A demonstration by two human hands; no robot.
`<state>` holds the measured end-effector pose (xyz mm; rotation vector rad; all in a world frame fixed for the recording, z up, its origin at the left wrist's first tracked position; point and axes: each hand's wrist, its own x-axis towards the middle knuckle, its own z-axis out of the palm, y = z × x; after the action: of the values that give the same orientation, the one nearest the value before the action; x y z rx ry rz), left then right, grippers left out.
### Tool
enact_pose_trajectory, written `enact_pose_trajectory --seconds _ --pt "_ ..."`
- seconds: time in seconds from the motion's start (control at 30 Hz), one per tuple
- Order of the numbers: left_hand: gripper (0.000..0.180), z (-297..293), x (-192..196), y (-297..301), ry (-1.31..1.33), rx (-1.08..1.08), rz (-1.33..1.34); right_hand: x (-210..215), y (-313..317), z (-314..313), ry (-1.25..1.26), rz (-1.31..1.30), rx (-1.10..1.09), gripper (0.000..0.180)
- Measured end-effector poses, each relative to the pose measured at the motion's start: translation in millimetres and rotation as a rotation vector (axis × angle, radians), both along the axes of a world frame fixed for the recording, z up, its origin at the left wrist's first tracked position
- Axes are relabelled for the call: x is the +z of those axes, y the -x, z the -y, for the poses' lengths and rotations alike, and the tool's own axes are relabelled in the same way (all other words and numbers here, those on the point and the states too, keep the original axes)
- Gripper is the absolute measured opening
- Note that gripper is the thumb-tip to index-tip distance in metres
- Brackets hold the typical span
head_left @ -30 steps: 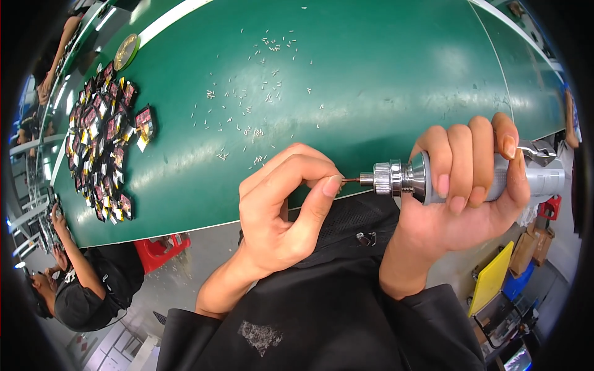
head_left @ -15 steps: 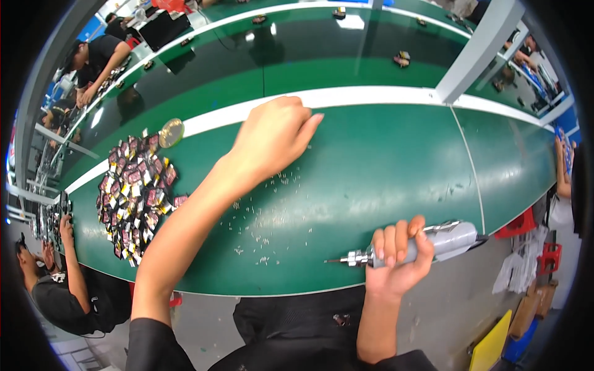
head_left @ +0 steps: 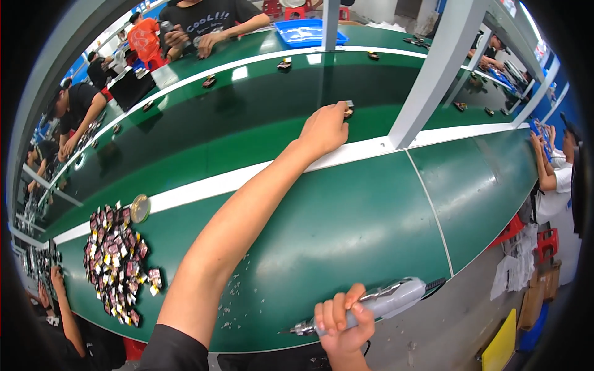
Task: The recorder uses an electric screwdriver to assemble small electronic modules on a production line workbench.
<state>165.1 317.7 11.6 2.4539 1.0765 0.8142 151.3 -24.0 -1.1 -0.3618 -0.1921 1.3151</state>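
My left hand (head_left: 326, 131) reaches across the white rail onto the dark green belt. Its fingers are closed at a small dark part (head_left: 349, 111) with a light edge, mostly covered by the hand. Low on the right, my right hand (head_left: 342, 323) wraps round a grey electric screwdriver (head_left: 396, 298), its thin bit pointing left above the green worktable (head_left: 346, 229). Tiny silvery pieces (head_left: 232, 298), perhaps screws, lie scattered beside my left forearm. A heap of small black parts (head_left: 114, 266) with pinkish faces and white and yellow bits covers the table's left end.
A round clear dish (head_left: 140, 208) with yellowish contents stands behind the heap. A grey post (head_left: 433, 77) rises from the rail (head_left: 216, 179). Several small parts ride the belt (head_left: 247, 105). Beyond it are a blue tray (head_left: 300, 32) and co-workers; others sit at left and right.
My left hand has moved from above the worktable over the rail to the part on the belt. The view has swung up and right; my right hand still grips the screwdriver.
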Motion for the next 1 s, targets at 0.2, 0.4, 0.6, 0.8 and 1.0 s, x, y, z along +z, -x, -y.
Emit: enact_pose_trajectory --seconds 0.2,0.4,0.6,0.8,1.0 --pt "0.034 -5.4 0.7 -23.6 -0.124 0.186 -0.247 3.2 0.2 1.6 -0.032 -0.081 0.032 0.009" --pt "0.035 -44.1 -11.8 -18.0 -0.363 0.074 -0.328 9.3 1.0 -0.9 -0.034 -0.119 0.043 0.008" --pt "0.036 -43.4 -12.7 -16.4 -0.366 -0.045 -0.408 -7.4 -4.1 -1.6 -0.04 -0.047 0.089 0.01" --pt "0.03 -23.0 -8.4 5.4 -0.325 -0.1 -0.307 2.4 2.1 1.5 -0.019 0.021 0.022 0.009" --pt "0.036 48.5 4.1 47.4 -0.348 -0.266 -0.302 -1.5 0.8 5.3 -0.038 -0.017 0.034 0.011"
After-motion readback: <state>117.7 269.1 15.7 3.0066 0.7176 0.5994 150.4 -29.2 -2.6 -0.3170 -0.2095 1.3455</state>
